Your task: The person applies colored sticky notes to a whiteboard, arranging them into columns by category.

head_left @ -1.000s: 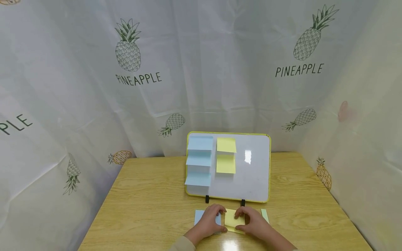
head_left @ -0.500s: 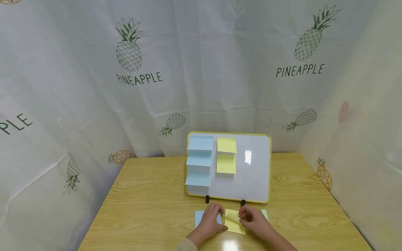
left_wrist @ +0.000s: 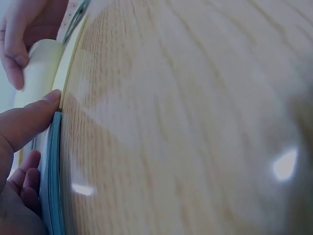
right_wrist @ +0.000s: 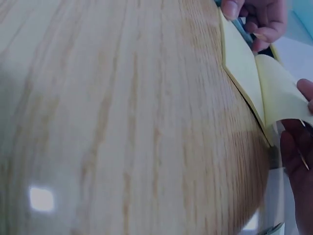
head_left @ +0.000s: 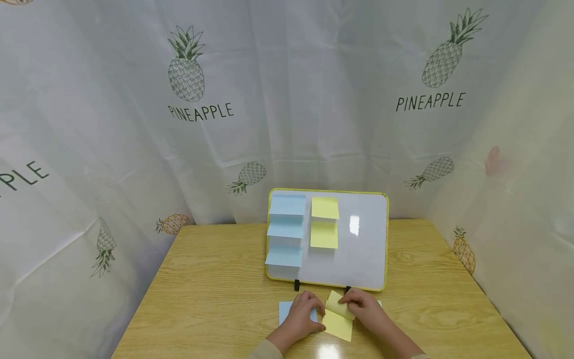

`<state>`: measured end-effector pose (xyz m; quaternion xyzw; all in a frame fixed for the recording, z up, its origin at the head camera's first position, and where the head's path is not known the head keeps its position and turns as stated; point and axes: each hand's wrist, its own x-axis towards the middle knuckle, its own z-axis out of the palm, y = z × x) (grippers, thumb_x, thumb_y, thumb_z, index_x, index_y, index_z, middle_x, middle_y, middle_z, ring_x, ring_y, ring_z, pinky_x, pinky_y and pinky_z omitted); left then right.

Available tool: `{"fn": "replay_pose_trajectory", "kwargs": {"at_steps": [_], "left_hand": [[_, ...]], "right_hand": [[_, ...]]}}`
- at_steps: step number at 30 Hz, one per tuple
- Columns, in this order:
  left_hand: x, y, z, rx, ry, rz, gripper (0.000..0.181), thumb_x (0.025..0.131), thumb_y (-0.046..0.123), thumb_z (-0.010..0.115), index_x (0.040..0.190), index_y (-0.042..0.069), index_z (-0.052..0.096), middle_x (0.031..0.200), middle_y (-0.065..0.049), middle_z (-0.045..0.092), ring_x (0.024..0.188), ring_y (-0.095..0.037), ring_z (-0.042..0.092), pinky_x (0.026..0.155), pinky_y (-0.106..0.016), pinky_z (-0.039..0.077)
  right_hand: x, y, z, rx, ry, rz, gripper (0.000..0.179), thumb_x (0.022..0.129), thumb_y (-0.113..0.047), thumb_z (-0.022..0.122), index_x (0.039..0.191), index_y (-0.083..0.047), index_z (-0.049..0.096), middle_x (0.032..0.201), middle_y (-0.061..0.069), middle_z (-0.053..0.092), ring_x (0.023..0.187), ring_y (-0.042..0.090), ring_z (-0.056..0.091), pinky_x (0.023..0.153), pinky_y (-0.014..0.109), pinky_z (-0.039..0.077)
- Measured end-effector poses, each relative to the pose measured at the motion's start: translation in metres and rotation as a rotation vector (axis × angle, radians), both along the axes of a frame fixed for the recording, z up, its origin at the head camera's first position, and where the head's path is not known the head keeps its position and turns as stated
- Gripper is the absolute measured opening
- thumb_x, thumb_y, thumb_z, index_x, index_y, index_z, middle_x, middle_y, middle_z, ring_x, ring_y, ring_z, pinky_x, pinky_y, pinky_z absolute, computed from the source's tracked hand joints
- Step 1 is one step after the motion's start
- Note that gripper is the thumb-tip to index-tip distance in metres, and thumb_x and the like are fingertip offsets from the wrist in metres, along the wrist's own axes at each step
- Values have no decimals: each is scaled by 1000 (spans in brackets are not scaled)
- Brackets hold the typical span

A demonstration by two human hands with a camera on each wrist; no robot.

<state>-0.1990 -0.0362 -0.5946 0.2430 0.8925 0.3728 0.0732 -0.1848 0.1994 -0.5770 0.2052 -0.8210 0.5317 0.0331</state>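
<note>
My right hand point(head_left: 365, 309) pinches the top yellow sticky note point(head_left: 339, 304), which bends up off the yellow sticky note pad point(head_left: 338, 327) toward the board. In the right wrist view the lifted sheet point(right_wrist: 278, 88) curls over, its lower part still against the pad point(right_wrist: 240, 54). My left hand point(head_left: 300, 315) holds the pad's left side, thumb at the near corner and index finger farther up. Beneath that hand lies a blue sticky note pad point(head_left: 284, 310), partly covered. The left thumb point(left_wrist: 34, 117) shows right at the yellow pad's edge in the left wrist view.
Behind the hands a yellow-framed whiteboard point(head_left: 358, 264) stands on black feet point(head_left: 297, 285). It bears three blue notes point(head_left: 287, 228) and two yellow notes point(head_left: 325, 235). A pale green pad point(head_left: 380, 303) is mostly hidden by the right hand. A pineapple-print curtain point(head_left: 287, 109) surrounds the wooden table point(head_left: 206, 289).
The top yellow sheet, flat on the pad a second ago, is now peeled up and bent toward the board by my right hand. The pad has shifted slightly toward me and tilted.
</note>
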Motion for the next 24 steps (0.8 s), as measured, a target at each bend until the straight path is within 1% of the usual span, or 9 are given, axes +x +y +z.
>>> {"fn": "replay_pose_trajectory", "kwargs": {"at_steps": [4,6,7,9,15,20,24], "left_hand": [[1,0,2,-43,2,-11,32,72,28,87,95,38,66,105,18,42,107,-14,41,90,-43,40],[1,-1,4,-63,-3,-24,34,73,29,87,99,39,68,106,17,42,105,-13,40,89,-42,40],[1,-1,5,-71,-6,-29,35,73,29,86,101,40,68,106,16,42,104,-12,40,88,-41,40],[1,-1,6,-80,-12,-42,37,74,29,86,105,41,69,106,16,42,101,-10,38,86,-39,39],[-2,-1,2,-93,-5,-69,41,75,29,85,109,43,67,103,17,40,94,-7,33,80,-32,35],[-3,0,1,-99,1,-77,43,74,29,85,110,44,67,104,16,40,94,-6,33,80,-32,35],[-2,0,1,-110,8,-77,44,74,30,85,111,44,66,106,16,41,94,-6,33,81,-32,36]], "right_hand": [[-4,5,-1,12,-78,17,15,89,2,65,101,2,74,96,8,61,82,4,50,67,23,47],[-6,7,0,27,-100,23,18,87,-2,70,104,3,73,97,7,61,82,4,49,66,23,47],[-8,9,-4,35,-95,21,20,86,-5,73,105,2,73,97,5,61,81,4,49,64,23,47],[-9,10,-2,45,-98,14,22,85,-7,75,106,1,73,97,3,61,79,4,49,62,23,46],[-12,10,1,-16,-64,-16,21,84,-4,74,104,2,74,97,9,64,79,5,51,61,23,47],[-12,4,2,-51,-110,-91,19,84,-3,74,103,1,74,98,10,65,74,6,48,59,22,43],[-12,-2,2,-64,-155,-178,17,83,-1,74,100,-1,75,98,8,66,77,8,51,62,22,45]]}}
